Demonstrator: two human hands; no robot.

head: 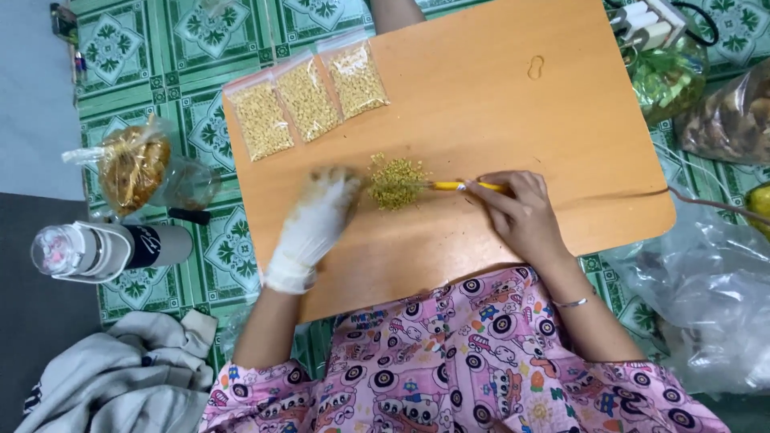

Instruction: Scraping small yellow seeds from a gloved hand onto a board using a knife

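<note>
Loose, light yellow granules (395, 183) judged easily scattered, best scooped from the pile edge; yellow-handled tool (461, 186) is pinched by right hand (521, 212), gloved left hand (317, 220) laid flat, released.

Smooth matt wooden board (513, 104), thin white rubbery glove on left hand (314, 224), glossy clear plastic bags (306, 98) of grain, shiny yellow plastic tool (465, 186), patterned cloth sleeves (481, 361)
</note>
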